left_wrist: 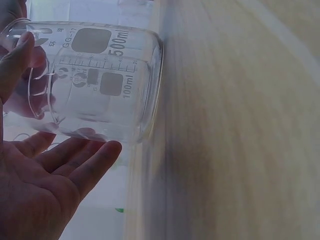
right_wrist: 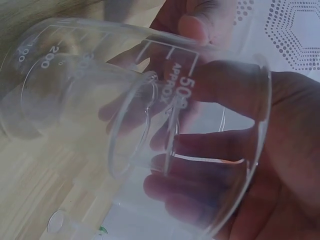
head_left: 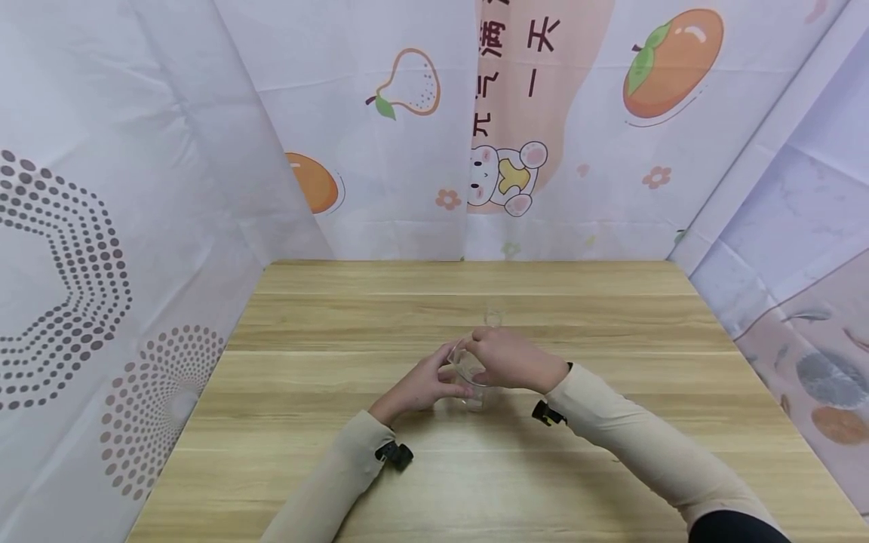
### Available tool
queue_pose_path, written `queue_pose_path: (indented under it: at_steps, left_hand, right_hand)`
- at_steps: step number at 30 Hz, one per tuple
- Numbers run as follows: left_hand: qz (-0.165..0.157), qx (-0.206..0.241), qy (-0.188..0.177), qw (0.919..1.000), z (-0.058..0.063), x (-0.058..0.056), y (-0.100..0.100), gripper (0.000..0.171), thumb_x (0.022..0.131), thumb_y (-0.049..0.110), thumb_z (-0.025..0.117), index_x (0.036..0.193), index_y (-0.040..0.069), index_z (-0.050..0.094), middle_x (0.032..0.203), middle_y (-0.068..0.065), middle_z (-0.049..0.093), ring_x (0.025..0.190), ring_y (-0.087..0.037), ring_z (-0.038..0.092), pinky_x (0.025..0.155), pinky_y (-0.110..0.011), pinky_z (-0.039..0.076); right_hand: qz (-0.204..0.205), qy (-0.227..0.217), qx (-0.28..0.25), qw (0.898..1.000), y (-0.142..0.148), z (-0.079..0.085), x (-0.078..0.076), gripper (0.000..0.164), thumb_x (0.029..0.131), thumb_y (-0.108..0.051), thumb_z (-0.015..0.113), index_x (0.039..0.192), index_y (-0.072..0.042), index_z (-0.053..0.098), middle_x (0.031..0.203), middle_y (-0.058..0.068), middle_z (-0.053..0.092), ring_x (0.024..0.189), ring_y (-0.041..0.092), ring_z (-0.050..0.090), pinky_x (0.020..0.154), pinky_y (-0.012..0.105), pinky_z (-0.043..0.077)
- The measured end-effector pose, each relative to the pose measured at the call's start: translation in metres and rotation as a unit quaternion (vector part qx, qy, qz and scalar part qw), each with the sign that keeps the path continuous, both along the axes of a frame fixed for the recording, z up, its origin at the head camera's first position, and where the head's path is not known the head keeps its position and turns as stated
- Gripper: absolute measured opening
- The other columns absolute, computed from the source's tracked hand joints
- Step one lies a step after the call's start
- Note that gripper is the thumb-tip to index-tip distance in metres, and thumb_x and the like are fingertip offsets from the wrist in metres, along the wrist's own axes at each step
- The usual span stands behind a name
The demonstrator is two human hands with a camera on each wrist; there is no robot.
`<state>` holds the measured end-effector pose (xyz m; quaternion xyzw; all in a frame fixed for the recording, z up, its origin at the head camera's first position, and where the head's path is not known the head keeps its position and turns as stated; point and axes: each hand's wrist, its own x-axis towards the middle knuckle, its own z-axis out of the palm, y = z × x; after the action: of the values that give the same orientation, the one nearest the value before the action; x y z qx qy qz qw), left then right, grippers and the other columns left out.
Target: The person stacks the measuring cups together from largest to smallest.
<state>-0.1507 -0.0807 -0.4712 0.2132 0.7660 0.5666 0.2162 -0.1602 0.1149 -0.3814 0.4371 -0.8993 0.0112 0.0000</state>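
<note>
A large clear glass beaker [left_wrist: 145, 45] marked 500ml stands on the table, with a smaller beaker [left_wrist: 107, 102] marked 100ml inside it. My left hand [head_left: 428, 381] grips the large beaker around its left side, thumb and fingers at the glass. Reaching over from the right, my right hand [head_left: 512, 358] has its fingers inside the large beaker's mouth. There its fingers [right_wrist: 200, 172] lie around the small beaker's rim, seen through the glass; reflections blur the exact contact. The lower part of the small beaker sits close to the large one's base.
Behind the hands another small clear glass vessel [head_left: 493, 317] stands on the wooden table [head_left: 326, 317]. Printed cloth curtains [head_left: 407, 188] hang at the back and both sides. Each wrist wears a small black camera.
</note>
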Motion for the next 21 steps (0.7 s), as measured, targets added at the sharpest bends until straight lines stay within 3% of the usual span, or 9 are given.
queue_pose_path:
  at_steps: [8,21]
  left_hand:
    - [0.009,-0.024,0.019,0.9995,-0.0017,0.0005,-0.0002,0.089,0.084,0.034,0.077,0.155,0.027,0.022,0.155,-0.005,0.037,0.141,-0.031,0.040,0.110,-0.047,0.044]
    - [0.006,-0.019,0.015,0.9997,-0.0039,-0.0003,-0.0022,0.091,0.083,0.037,0.077,0.155,0.026,0.022,0.154,-0.007,0.039,0.140,-0.033,0.041,0.109,-0.048,0.044]
  right_hand:
    - [-0.007,-0.012,0.010,1.000,-0.0033,-0.0026,-0.0005,0.039,0.077,-0.024,0.081,0.111,-0.007,0.070,0.097,0.007,0.069,0.087,0.022,0.066,0.077,0.036,0.057]
    - [-0.016,-0.013,0.040,0.999,-0.0075,-0.0026,-0.0007,0.041,0.079,-0.027,0.081,0.112,-0.007,0.068,0.098,0.008,0.069,0.088,0.022,0.066,0.079,0.037,0.057]
